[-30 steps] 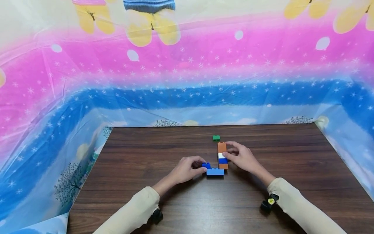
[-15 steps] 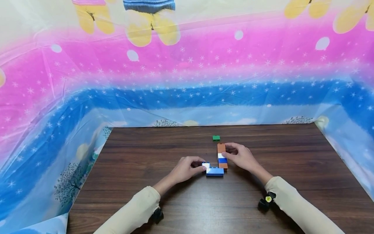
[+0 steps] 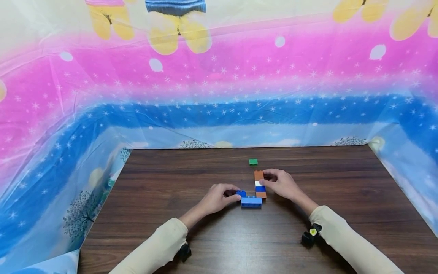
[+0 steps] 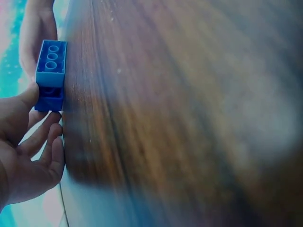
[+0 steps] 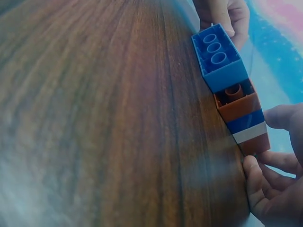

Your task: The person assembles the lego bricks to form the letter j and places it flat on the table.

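Observation:
A dark blue brick [image 3: 241,193] is pinched between the thumb and fingers of my left hand [image 3: 216,198]. Joined to it is a longer light blue brick [image 3: 251,202], whose hollow underside with round tubes faces the left wrist camera. My right hand [image 3: 283,185] grips a stack of bricks: orange [image 5: 258,144], white [image 5: 249,133], blue [image 5: 245,121] and orange again [image 5: 239,106]. The thumb lies on the near side of the stack and the fingers reach behind it. The stack's near end meets the right part of the light blue brick; whether they are locked together I cannot tell.
A small green brick [image 3: 253,162] lies alone on the dark wooden table [image 3: 164,171], beyond the stack. A printed cloth [image 3: 219,110] hangs behind the table and along its sides. Each wrist bears a black camera mount [image 3: 185,252].
My right hand and the stack have shifted slightly toward me and left. The light blue brick has tipped a little, so more of its underside shows. My left hand keeps its grip almost unmoved.

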The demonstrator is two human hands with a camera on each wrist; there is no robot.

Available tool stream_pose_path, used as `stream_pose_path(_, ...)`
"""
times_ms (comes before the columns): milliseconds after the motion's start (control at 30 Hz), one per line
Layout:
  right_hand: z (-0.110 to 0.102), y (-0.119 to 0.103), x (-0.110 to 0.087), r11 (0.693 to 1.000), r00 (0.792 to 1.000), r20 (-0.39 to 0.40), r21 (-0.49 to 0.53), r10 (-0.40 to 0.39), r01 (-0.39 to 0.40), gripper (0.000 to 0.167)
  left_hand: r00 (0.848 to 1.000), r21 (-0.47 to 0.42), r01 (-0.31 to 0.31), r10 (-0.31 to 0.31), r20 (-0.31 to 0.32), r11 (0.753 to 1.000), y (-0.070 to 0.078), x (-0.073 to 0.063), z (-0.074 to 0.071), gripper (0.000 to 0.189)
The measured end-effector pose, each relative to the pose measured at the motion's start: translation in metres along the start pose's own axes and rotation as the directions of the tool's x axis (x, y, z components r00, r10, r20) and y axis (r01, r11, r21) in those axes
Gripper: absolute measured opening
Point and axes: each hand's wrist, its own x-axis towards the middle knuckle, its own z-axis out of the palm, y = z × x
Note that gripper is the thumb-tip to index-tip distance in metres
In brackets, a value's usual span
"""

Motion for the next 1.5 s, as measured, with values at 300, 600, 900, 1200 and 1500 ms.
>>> stream_pose_path(300,-0.007,-0.002,0.002,0.999,1.000,-0.014,0.024,-0.023,0.023,0.050,0.999,-0.017,0.009,-0.009,0.031,1.000,0.001,0.000,-0.002,0.046)
stream_pose_path(600,-0.017,-0.005,0.018,0.999,0.998,-0.058,0.003,-0.038,0.038,0.044,0.999,0.014,-0.023,0.023,0.028,1.000,0.006,0.000,0.001,0.050)
stream_pose_path(900,-0.019,-0.002,0.043,0.997,0.993,-0.097,-0.017,-0.074,0.072,0.036,0.997,0.016,-0.054,0.053,0.049,0.998,0.006,0.000,0.001,0.046)
stream_pose_path(1200,-0.012,0.006,0.065,0.992,0.990,-0.070,-0.029,-0.125,0.123,0.036,0.998,0.019,-0.043,0.042,0.044,0.999,0.004,0.002,0.004,0.046)
stream_pose_path(1500,-0.001,0.003,0.075,0.987,0.987,-0.069,-0.085,-0.146,0.140,0.029,0.998,0.013,-0.034,0.033,0.044,0.999,0.003,0.002,0.003,0.045)
